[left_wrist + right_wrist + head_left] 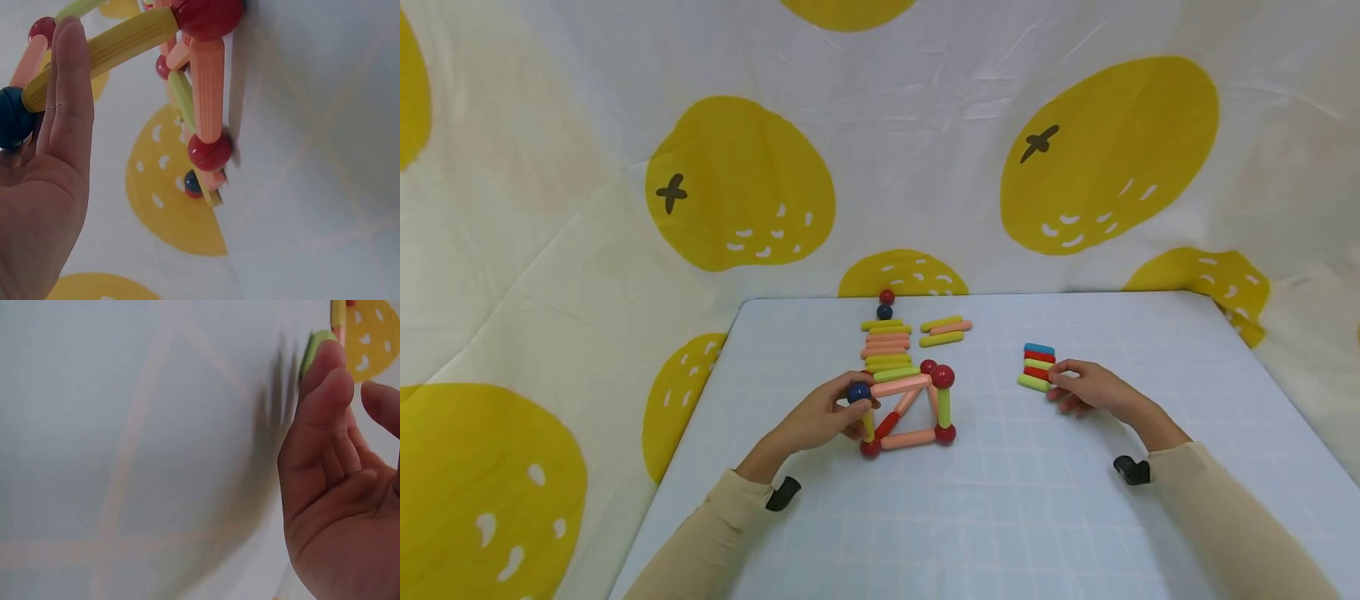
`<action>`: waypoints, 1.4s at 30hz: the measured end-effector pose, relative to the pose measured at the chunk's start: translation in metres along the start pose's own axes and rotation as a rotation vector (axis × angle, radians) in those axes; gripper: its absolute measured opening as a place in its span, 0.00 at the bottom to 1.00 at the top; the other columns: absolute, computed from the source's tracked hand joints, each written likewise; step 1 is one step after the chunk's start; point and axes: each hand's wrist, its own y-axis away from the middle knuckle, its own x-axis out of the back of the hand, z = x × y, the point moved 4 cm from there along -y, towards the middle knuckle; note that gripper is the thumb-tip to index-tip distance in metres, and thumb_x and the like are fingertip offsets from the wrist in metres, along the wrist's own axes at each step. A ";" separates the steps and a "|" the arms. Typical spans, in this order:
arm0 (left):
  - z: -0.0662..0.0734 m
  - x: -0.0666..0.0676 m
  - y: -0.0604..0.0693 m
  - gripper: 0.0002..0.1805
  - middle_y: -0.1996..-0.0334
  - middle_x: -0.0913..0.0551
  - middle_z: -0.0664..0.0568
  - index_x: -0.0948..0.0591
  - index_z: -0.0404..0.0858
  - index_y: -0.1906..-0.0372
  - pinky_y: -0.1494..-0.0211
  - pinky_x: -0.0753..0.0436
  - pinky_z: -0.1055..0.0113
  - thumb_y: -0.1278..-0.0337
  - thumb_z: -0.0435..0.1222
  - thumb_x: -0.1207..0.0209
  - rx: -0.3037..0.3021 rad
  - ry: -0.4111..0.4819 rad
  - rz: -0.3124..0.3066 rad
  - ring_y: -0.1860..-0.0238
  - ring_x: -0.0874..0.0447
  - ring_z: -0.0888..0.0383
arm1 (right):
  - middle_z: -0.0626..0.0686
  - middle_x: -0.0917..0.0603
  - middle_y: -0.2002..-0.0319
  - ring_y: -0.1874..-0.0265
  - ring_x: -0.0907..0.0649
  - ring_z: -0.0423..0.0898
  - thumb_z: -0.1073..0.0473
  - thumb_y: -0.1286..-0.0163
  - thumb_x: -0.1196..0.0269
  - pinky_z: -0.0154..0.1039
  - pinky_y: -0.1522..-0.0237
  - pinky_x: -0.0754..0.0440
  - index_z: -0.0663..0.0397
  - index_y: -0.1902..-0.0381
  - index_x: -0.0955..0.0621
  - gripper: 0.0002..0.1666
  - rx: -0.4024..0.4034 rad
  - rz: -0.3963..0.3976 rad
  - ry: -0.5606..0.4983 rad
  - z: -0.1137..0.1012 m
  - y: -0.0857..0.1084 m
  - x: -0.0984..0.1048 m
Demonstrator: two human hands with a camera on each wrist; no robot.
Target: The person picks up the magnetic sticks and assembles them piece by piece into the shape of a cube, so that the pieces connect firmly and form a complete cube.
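Gripping frame (901, 386) at blue ball (858, 392): left hand (826, 415) | right hand (1093, 390) relaxed, thumb apart | by short sticks (1037, 364) (contact unclear)

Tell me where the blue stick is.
In the head view, the blue stick lies right of centre, at the far end of the short row of sticks, next to a red stick, beyond and left of the right hand.

behind the pale table (1015, 525), with its faint grid lines, and along its left and right sides hangs creased whitish cloth (917, 167) printed with large yellow fruit shapes (752, 192); soft light covers the table.
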 end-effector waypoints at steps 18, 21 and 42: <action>0.005 -0.001 -0.006 0.25 0.42 0.23 0.29 0.31 0.43 0.31 0.57 0.10 0.58 0.26 0.44 0.42 -0.016 0.051 0.050 0.62 0.09 0.48 | 0.50 0.10 0.55 0.70 0.12 0.43 0.42 0.20 0.46 0.35 0.66 0.14 0.60 0.29 0.33 0.34 -0.032 0.063 -0.103 -0.006 0.004 -0.019; 0.005 0.002 -0.011 0.24 0.42 0.23 0.29 0.31 0.44 0.31 0.57 0.10 0.59 0.26 0.44 0.42 -0.013 0.039 0.059 0.62 0.09 0.48 | 0.51 0.10 0.54 0.71 0.13 0.43 0.43 0.20 0.46 0.34 0.66 0.14 0.60 0.29 0.32 0.33 -0.037 0.076 -0.101 -0.011 0.003 -0.023; 0.005 0.004 -0.020 0.25 0.41 0.23 0.32 0.31 0.43 0.31 0.54 0.10 0.57 0.26 0.46 0.42 -0.041 0.035 0.018 0.61 0.10 0.50 | 0.49 0.12 0.45 0.66 0.14 0.41 0.42 0.20 0.46 0.29 0.59 0.16 0.53 0.23 0.37 0.36 -0.068 -0.086 -0.540 -0.041 0.018 -0.089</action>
